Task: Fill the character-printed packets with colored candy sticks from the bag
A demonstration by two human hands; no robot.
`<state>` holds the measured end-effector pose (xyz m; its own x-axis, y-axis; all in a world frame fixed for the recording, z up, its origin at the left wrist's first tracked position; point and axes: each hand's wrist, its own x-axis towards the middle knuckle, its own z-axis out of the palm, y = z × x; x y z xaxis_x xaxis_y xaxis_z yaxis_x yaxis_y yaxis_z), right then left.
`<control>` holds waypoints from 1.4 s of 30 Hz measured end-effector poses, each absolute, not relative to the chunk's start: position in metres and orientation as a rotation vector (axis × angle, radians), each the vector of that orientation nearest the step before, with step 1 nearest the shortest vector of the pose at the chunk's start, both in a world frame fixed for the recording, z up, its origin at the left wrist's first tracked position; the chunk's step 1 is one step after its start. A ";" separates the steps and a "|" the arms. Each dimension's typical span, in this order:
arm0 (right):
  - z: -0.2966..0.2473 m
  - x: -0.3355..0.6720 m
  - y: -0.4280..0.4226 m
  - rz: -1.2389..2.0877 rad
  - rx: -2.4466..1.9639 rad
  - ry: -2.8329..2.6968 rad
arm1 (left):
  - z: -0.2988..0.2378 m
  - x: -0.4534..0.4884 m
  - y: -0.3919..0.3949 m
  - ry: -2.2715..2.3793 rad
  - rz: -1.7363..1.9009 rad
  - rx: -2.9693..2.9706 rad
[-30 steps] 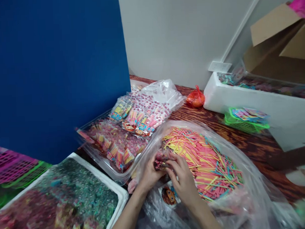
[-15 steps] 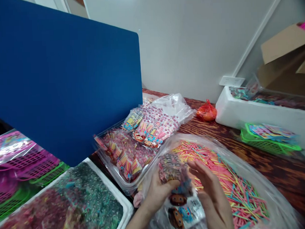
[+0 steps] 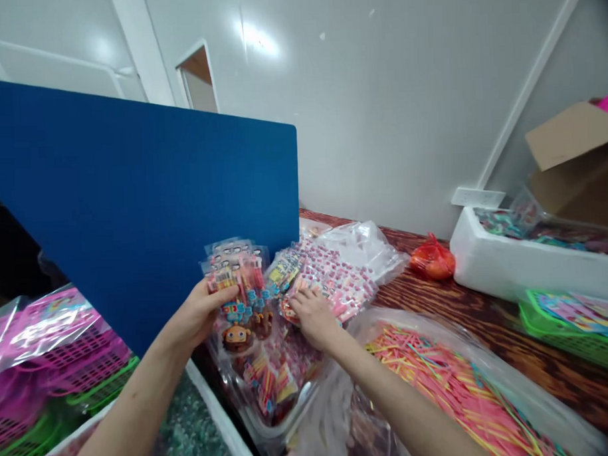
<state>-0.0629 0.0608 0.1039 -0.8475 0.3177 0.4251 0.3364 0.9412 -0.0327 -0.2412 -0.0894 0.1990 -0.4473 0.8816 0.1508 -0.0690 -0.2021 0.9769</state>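
Observation:
A fanned stack of clear printed packets [image 3: 238,273], showing cartoon figures and small coloured sticks, is gripped in my left hand [image 3: 200,315], thumb on the front. It is raised over the far left end of a clear plastic tray [image 3: 271,432] holding more filled packets [image 3: 274,382]. My right hand [image 3: 314,317] reaches to the tray's far right edge, its bent fingers closed on similar packets there; the fingertips are partly hidden. Beside them lies a pink-dotted plastic sheet or bag [image 3: 353,279].
A blue panel [image 3: 148,213] stands behind the left hand. At right are a bag of coloured sticks [image 3: 439,383], a red bag [image 3: 432,258], a white foam box [image 3: 524,253] and a green basket [image 3: 567,328]. Pink baskets [image 3: 73,349] and another foam box [image 3: 218,417] are at left.
Both hands have moved forward and left, from above the stick bag to the tray. The packet stack stays in my left hand; my right hand has come down on other packets.

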 end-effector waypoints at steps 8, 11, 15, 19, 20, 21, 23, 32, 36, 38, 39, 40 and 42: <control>0.081 -0.090 0.102 -0.281 -0.309 -2.809 | 0.201 -0.276 -0.015 1.299 1.418 1.148; 0.071 -0.078 0.106 -0.291 -0.457 -2.783 | 0.181 -0.281 0.020 1.297 1.257 1.174; 0.065 -0.071 0.105 -0.239 -0.538 -2.704 | 0.150 -0.281 0.057 1.249 1.015 1.156; 0.065 -0.066 0.107 -0.201 -0.508 -2.725 | 0.129 -0.283 0.074 1.260 0.922 1.142; 0.064 -0.064 0.108 -0.198 -0.496 -2.729 | 0.125 -0.284 0.077 1.274 0.918 1.144; 0.064 -0.062 0.110 -0.197 -0.482 -2.727 | 0.123 -0.286 0.080 1.291 0.915 1.148; 0.062 -0.059 0.112 -0.199 -0.452 -2.717 | 0.119 -0.290 0.086 1.334 0.925 1.164; 0.063 -0.058 0.111 -0.121 -0.467 -2.687 | 0.117 -0.300 0.106 1.526 0.910 1.325; 0.064 -0.058 0.111 -0.094 -0.473 -2.681 | 0.106 -0.290 0.105 1.662 0.949 1.429; 0.063 -0.059 0.112 -0.089 -0.476 -2.668 | 0.104 -0.281 0.104 1.785 1.000 1.493; 0.062 -0.059 0.113 -0.086 -0.479 -2.661 | 0.105 -0.276 0.102 1.848 1.017 1.531; 0.062 -0.059 0.114 -0.081 -0.480 -2.658 | 0.107 -0.271 0.101 1.904 1.026 1.573; 0.061 -0.060 0.115 -0.069 -0.477 -2.658 | 0.113 -0.260 0.095 1.989 1.024 1.658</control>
<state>-0.0598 0.1147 0.0610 -0.8452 0.3199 0.4282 0.3418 0.9394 -0.0272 -0.2605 0.0948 0.1126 -0.2500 0.9524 0.1746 0.6955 0.0512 0.7167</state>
